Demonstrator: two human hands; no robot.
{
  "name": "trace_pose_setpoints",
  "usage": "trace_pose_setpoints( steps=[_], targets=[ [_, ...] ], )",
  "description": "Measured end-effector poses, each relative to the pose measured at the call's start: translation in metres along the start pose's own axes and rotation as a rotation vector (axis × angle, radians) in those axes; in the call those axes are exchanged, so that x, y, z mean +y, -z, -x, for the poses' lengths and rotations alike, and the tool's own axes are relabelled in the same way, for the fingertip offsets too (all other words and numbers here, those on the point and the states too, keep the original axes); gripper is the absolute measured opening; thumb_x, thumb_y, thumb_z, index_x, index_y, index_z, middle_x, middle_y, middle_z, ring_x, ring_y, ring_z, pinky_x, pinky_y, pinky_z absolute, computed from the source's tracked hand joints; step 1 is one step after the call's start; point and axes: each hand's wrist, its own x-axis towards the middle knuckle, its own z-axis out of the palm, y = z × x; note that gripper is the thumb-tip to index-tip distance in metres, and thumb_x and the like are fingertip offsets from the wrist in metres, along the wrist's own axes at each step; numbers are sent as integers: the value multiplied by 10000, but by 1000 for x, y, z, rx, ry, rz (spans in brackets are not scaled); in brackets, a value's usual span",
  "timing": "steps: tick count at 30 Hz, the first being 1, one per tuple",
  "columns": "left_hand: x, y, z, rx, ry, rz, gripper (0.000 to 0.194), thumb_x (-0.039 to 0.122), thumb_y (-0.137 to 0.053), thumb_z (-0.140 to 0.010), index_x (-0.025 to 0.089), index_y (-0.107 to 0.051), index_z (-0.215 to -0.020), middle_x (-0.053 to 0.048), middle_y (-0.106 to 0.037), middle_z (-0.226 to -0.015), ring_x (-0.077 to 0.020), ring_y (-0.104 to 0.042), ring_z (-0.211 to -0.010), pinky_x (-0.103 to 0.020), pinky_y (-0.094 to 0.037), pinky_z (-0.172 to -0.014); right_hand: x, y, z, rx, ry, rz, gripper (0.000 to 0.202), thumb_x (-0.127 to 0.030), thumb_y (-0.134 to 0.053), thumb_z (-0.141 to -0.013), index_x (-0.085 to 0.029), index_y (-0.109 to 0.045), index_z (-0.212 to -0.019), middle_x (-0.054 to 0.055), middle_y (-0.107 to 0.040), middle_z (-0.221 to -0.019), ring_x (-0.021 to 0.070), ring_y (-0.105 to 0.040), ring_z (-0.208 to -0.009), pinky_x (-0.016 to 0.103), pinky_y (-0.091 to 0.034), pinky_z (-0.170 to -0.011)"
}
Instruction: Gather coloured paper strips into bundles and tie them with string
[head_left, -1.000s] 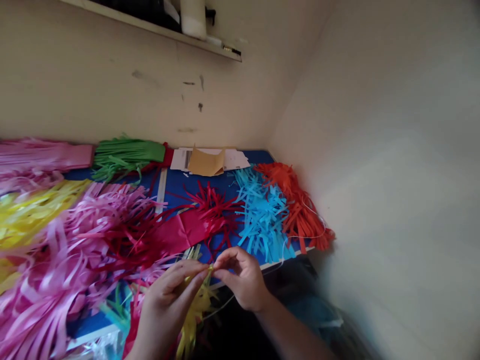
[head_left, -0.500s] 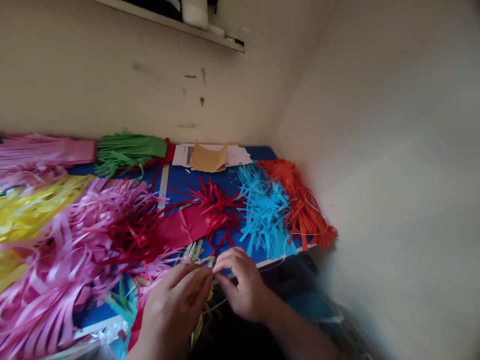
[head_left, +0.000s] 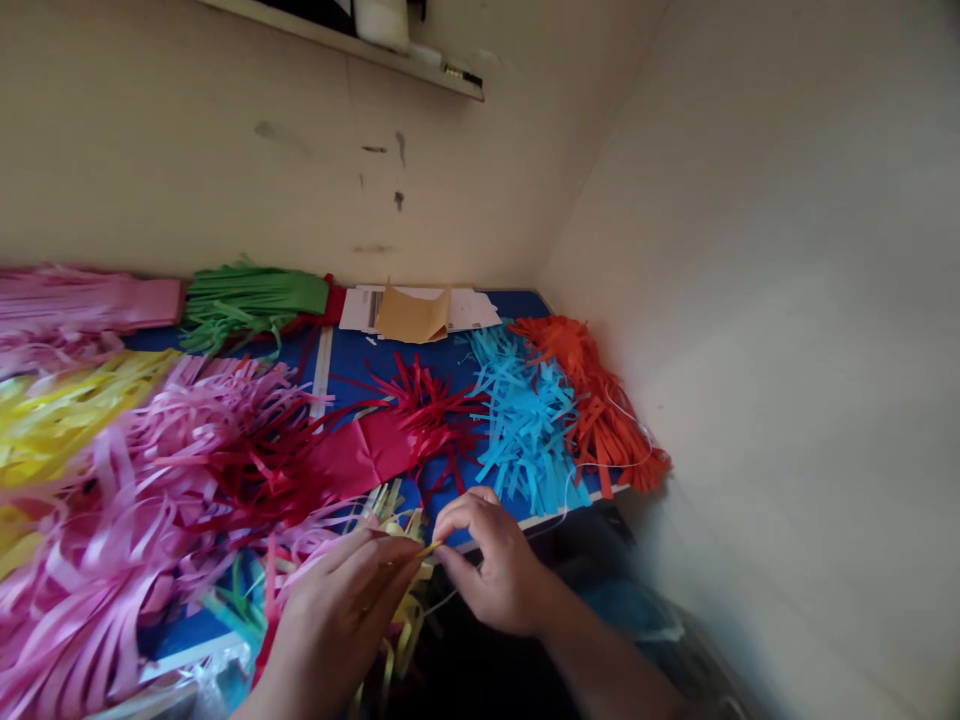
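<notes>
Between my two hands runs a short twisted piece of yellow tissue paper (head_left: pixel 428 549). My left hand (head_left: pixel 349 590) is closed around it, and pale yellow fringe strips (head_left: pixel 405 635) hang below and behind the fingers. Thumb and forefinger of my right hand (head_left: pixel 491 560) pinch the end of the twist. Just beyond the hands lies a red tissue fringe (head_left: pixel 367 455) with a flat uncut middle. A light blue fringe (head_left: pixel 529 425) and an orange fringe (head_left: pixel 615 430) lie to the right, a thin white string (head_left: pixel 611 466) across them.
Pink fringe (head_left: pixel 112 560) and yellow fringe (head_left: pixel 82 410) cover the left of the blue table (head_left: pixel 442 365). A green fringe bundle (head_left: pixel 259 300) and a brown folded card (head_left: pixel 412 316) on white papers (head_left: pixel 476 310) lie by the wall. A shelf (head_left: pixel 427 72) hangs above.
My hands have moved slightly apart, and the yellow twist now shows between the fingertips. More pale yellow strips are visible beside my left hand. The view has shifted slightly.
</notes>
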Motion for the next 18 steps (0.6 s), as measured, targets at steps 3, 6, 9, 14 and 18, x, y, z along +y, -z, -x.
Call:
trace_pose_setpoints(
  steps=[3,6,9,14,18],
  targets=[
    [0,-2,-1,19,-52,-55,121,304,-600,-898,255,-703,-857,30,-742,-715,-100,-704,-620,-142,-532,-594,-1,1,0,-25,10,-5,106,-131,-564,-899,-220,-559,-955,38,-700,-929,169,-659,-898,323,-441,-844],
    [2,-2,-3,10,-107,-73,141,283,-580,-898,255,-713,-860,12,-754,-730,-120,-716,-642,-163,-543,-603,-2,5,-2,-87,2,3,84,-158,-580,-900,-224,-562,-950,36,-705,-918,173,-663,-885,324,-441,-829],
    [4,-2,-5,-18,-118,-64,180,276,-543,-915,256,-712,-859,7,-756,-733,-126,-716,-642,-174,-549,-604,-4,11,-6,-160,-1,38,137,-148,-598,-875,-236,-563,-974,13,-712,-882,177,-667,-848,363,-421,-878],
    [4,-1,1,33,-132,-91,126,268,-572,-911,239,-688,-871,16,-739,-726,-112,-701,-642,-164,-540,-632,-3,13,-8,-178,-44,-96,117,-183,-638,-880,-235,-621,-982,22,-729,-920,172,-676,-871,319,-471,-857],
    [7,-1,3,23,-126,-92,96,260,-593,-900,236,-684,-915,9,-731,-759,-109,-699,-673,-161,-542,-653,0,10,-4,-93,-202,-247,67,-236,-726,-841,-224,-680,-888,-3,-744,-835,143,-702,-773,228,-522,-742]
  ],
)
